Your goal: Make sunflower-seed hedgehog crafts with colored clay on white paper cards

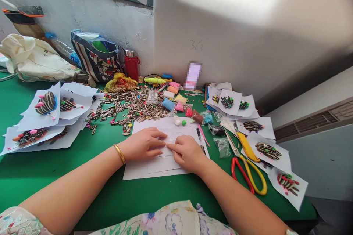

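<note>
- Green tabletop (33, 170) spreads wide on both sides of the forearms, with its barest stretch nearest the person; a white wall (82, 18) stands along the far edge
- Seed-and-clay pictures on paper (45, 106) lie in loose piles at the left and right
- A striped tote bag (95, 57), with something green in its mouth, sits against the wall beside a canvas bag (35, 58) and a red flask (131, 67)
- Loose sunflower seeds (129, 104) spread behind the work, just past the papers
- Coloured clay lumps (172, 99) sit nearby, some in clear bags
- Red-and-yellow scissors (237, 152) lie right of the right hand
- White paper sheets (162, 170) lie directly under both hands, a faint drawn circle (176, 137) just beyond the fingertips
- Left hand (142, 144) and right hand (187, 152) rest flat and open on the sheets, fingertips almost meeting, neither closed around anything
</note>
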Motion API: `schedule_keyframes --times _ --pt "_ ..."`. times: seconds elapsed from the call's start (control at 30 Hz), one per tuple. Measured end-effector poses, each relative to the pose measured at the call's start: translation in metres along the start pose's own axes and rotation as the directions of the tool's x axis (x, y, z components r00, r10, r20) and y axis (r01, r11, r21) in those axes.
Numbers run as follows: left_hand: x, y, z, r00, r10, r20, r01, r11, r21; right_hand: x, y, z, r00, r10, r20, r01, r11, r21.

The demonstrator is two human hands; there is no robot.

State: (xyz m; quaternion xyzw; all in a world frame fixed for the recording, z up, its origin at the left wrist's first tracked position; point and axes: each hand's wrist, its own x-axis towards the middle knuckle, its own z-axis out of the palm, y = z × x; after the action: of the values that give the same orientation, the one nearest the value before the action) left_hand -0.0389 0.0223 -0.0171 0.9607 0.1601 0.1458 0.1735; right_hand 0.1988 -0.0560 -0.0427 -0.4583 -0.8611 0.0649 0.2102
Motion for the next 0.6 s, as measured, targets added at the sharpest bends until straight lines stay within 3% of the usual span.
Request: schedule_keyframes --times 0.6 --pt "0.0013 0.0022 -0.0003 1.0 -0.007 0.0 0.007 1.0 0.007 0.0011 0.0003 -0.0009 0.999 0.033 -0.019 -0.033 0.999 0.024"
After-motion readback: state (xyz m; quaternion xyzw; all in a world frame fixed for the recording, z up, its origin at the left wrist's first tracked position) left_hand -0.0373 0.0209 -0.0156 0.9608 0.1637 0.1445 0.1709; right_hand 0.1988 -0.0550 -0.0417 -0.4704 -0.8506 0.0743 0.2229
